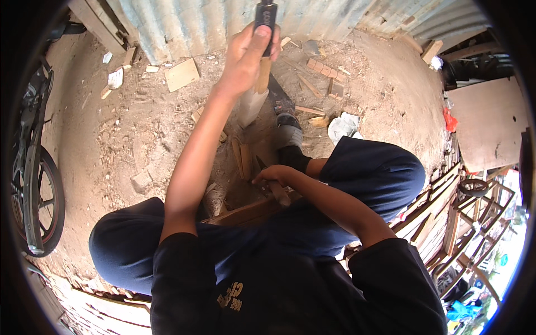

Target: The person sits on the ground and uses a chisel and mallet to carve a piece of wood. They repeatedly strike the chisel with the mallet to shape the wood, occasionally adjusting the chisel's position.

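My left hand is raised at the top middle, its fingers wrapped round a long tool with a black upper part and a wooden lower part. A pale, blurred, wide piece shows under the wood; I cannot tell whether it belongs to the tool. Lower down, between my knees, my right hand is closed round a wooden-handled tool. A dark pointed part sticks out beyond my fingers; its kind is unclear. Wood pieces lie beside this hand, and a wooden board lies just below it.
My foot in a grey and black shoe rests on the dirt floor among wood scraps. Corrugated metal sheeting stands ahead. A motorcycle wheel is at the left; a wooden panel and stacked timber are at the right.
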Demonstrator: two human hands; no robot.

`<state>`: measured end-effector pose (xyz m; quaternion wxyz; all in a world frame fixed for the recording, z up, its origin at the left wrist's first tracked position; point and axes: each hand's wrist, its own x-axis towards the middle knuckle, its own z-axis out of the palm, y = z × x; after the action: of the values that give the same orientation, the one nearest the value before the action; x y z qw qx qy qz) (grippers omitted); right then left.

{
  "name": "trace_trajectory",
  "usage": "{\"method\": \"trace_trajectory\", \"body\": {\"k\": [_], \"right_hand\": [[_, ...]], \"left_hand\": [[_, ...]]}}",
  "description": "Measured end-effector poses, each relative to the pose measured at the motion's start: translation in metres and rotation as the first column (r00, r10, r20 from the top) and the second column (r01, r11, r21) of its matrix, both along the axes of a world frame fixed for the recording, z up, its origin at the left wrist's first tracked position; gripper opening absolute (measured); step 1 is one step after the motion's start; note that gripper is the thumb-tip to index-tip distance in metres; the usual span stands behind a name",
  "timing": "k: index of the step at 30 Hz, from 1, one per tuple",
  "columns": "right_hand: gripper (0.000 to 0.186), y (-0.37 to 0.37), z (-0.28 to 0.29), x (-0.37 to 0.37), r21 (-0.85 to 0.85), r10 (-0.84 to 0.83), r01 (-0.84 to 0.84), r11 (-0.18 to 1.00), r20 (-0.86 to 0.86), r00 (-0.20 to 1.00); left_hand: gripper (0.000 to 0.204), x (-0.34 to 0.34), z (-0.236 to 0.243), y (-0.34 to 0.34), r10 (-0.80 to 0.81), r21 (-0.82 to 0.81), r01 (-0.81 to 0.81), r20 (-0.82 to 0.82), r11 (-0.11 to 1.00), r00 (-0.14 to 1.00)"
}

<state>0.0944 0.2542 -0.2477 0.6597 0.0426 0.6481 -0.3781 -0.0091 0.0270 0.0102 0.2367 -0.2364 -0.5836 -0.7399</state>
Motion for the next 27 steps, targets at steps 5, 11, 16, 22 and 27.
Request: {"method": "trace_trajectory", "body": {"k": [5,11,16,22,27], "right_hand": [[0.019,-0.011,0.141,-0.005,0.12,0.002,-0.008,0.993,0.049,0.999],[0.031,0.014,0.318,-0.001,0.059,0.061,-0.059,0.996,-0.027,0.998],[0.022,0.012,0.473,0.011,0.103,0.101,-0.052,0.993,-0.563,0.82],[0.038,-0.023,0.566,-0.004,-0.381,-0.373,0.012,0.925,-0.911,-0.177],[0.035,-0.025,0.583,-0.034,-0.115,-0.104,0.067,0.991,-0.985,-0.138]], "left_hand": [[0.049,-0.004,-0.002,-0.002,0.04,-0.006,-0.04,-0.043,0.999,0.998],[0.053,-0.004,-0.005,-0.009,0.03,-0.09,-0.026,0.048,0.996,0.998],[0.049,-0.001,-0.005,-0.004,0.007,-0.027,-0.005,0.067,1.0,0.998],[0.048,-0.001,-0.001,-0.004,0.032,-0.137,-0.027,0.031,0.99,0.999],[0.041,0.0,0.0,-0.002,0.003,-0.086,-0.003,0.001,0.996,1.0]]}}
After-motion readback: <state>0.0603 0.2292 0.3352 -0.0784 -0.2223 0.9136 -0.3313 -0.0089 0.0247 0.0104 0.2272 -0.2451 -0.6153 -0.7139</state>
